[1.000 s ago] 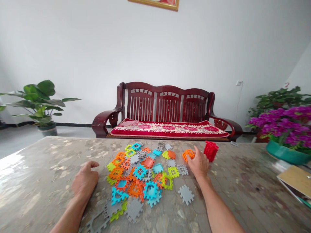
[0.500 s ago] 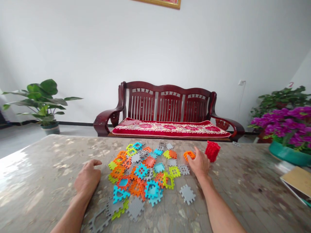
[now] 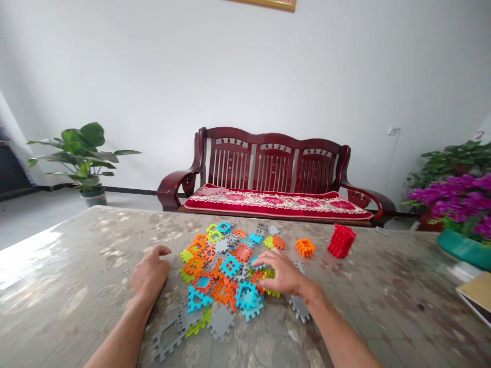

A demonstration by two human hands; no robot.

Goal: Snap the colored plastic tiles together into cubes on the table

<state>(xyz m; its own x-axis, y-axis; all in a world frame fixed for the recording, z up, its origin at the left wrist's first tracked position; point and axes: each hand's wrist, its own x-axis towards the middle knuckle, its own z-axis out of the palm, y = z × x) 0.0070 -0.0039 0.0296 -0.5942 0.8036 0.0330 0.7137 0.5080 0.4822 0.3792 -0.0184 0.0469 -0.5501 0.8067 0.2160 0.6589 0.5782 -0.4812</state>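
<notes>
Orange, blue, green and grey toothed tiles point(image 3: 223, 267) lay overlapping in a loose heap on a patterned table point(image 3: 383, 312), within reach of both hands. The right hand point(image 3: 286, 274) hovered over the heap's right side, thumb and fingers parted around no visible piece, a shape that seemed suited to pinching thin edges. The left hand point(image 3: 150, 271) rested, loosely curled, beside the heap, perhaps for support; whether it held anything could not be told. An orange stack point(image 3: 305, 248) and a red stack point(image 3: 341, 241) stood apart to the right, apparently grouped by colour.
</notes>
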